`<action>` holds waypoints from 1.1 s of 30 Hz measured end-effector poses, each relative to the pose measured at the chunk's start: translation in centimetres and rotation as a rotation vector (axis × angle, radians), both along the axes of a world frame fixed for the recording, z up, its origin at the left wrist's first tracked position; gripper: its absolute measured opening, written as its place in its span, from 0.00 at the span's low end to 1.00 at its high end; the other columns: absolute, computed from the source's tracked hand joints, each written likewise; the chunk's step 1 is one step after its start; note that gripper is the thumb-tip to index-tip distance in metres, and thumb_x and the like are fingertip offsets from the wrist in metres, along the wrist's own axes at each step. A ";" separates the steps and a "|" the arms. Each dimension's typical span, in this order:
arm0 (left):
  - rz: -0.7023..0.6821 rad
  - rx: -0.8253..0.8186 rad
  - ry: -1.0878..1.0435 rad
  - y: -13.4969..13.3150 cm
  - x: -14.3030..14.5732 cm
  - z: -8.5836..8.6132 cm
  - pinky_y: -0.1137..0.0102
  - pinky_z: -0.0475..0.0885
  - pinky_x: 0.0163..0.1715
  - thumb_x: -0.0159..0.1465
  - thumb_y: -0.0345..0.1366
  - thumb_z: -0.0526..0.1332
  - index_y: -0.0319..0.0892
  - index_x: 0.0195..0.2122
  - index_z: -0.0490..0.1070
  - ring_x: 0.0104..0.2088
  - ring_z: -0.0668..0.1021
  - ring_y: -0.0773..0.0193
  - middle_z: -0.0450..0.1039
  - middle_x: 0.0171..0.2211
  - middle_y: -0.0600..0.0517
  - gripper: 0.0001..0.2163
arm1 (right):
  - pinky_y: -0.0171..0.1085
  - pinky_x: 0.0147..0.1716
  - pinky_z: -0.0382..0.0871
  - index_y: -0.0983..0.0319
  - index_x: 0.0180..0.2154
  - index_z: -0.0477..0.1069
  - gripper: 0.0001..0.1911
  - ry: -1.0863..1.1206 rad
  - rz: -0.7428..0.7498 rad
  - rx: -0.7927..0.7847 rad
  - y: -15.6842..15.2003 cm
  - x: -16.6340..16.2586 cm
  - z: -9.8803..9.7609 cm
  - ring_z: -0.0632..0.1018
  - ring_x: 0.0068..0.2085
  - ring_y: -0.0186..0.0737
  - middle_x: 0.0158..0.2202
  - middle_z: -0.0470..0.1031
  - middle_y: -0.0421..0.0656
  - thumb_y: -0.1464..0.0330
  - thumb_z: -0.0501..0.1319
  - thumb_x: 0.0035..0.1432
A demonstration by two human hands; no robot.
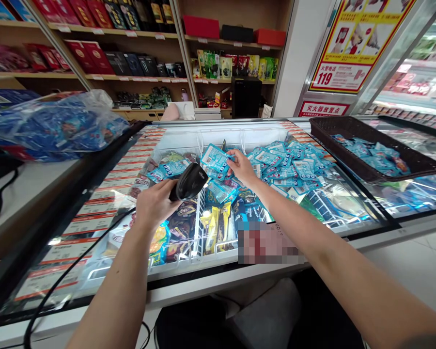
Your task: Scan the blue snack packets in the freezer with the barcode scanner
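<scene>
My left hand [154, 203] is closed round a black corded barcode scanner [191, 180], its head aimed toward a light-blue ice-cream packet [214, 157]. My right hand [241, 167] pinches that packet by its right edge, holding it above the open chest freezer [210, 278]. Below and to the right of the packet lies a heap of the same blue packets [290, 165]. Yellow and dark wrapped ice creams [216, 228] fill the wire compartments under my hands.
A dark basket [363, 167] with more blue packets rests on the freezer's glass lid at right. A plastic bag of blue packets [54, 126] sits at left. The scanner's cable [63, 276] trails down left. Wooden shelves of boxed goods stand behind.
</scene>
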State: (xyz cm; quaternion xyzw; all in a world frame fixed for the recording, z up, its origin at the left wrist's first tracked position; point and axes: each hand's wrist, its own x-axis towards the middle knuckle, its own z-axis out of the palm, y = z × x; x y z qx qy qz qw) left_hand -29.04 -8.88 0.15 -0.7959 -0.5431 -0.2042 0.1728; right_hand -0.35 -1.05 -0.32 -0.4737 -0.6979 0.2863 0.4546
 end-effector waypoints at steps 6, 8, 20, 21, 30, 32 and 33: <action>0.005 -0.005 0.012 0.0 -0.1 0.0 0.69 0.63 0.30 0.58 0.43 0.58 0.44 0.47 0.71 0.42 0.78 0.57 0.77 0.42 0.50 0.17 | 0.36 0.34 0.72 0.57 0.51 0.62 0.14 0.023 0.011 0.052 0.5 0.0 -0.6 0.77 0.25 0.35 0.23 0.70 0.33 0.67 0.51 0.63; 0.003 -0.008 0.013 0.0 -0.1 0.0 0.69 0.63 0.30 0.58 0.43 0.58 0.45 0.48 0.70 0.42 0.78 0.57 0.76 0.42 0.50 0.17 | 0.37 0.35 0.72 0.57 0.50 0.63 0.13 0.055 0.017 0.062 0.7 0.0 -0.8 0.77 0.25 0.35 0.23 0.69 0.33 0.67 0.52 0.63; -0.002 0.006 0.025 -0.2 0.2 0.2 0.69 0.64 0.30 0.59 0.43 0.57 0.45 0.50 0.70 0.41 0.78 0.57 0.77 0.41 0.51 0.18 | 0.40 0.38 0.72 0.56 0.48 0.63 0.12 0.050 -0.009 0.058 0.7 -0.1 -0.9 0.77 0.26 0.37 0.23 0.69 0.33 0.66 0.53 0.63; 0.001 0.005 0.029 -0.2 0.2 0.3 0.69 0.64 0.30 0.59 0.43 0.57 0.46 0.50 0.70 0.42 0.78 0.57 0.77 0.41 0.51 0.18 | 0.40 0.38 0.72 0.56 0.48 0.62 0.12 0.042 -0.012 0.055 0.7 -0.1 -0.9 0.77 0.26 0.37 0.23 0.69 0.32 0.66 0.53 0.63; 0.021 -0.002 0.042 -0.2 0.2 0.2 0.69 0.63 0.30 0.59 0.42 0.58 0.46 0.51 0.70 0.42 0.78 0.57 0.77 0.41 0.51 0.19 | 0.36 0.35 0.70 0.57 0.49 0.62 0.12 0.009 -0.017 0.076 0.6 -0.1 -0.9 0.77 0.25 0.35 0.22 0.68 0.31 0.66 0.52 0.63; 0.014 0.005 0.037 -0.2 0.2 0.2 0.69 0.63 0.29 0.59 0.42 0.58 0.46 0.50 0.70 0.42 0.78 0.57 0.77 0.41 0.51 0.18 | 0.36 0.35 0.70 0.57 0.49 0.62 0.12 0.008 -0.020 0.075 0.6 -0.1 -0.8 0.77 0.25 0.35 0.22 0.68 0.31 0.66 0.52 0.63; 0.009 0.007 0.034 -0.2 0.2 0.2 0.69 0.63 0.30 0.59 0.42 0.58 0.46 0.50 0.70 0.42 0.78 0.57 0.77 0.41 0.51 0.18 | 0.37 0.36 0.70 0.57 0.49 0.62 0.12 0.007 -0.023 0.074 0.5 -0.1 -0.8 0.77 0.25 0.35 0.22 0.68 0.31 0.66 0.52 0.63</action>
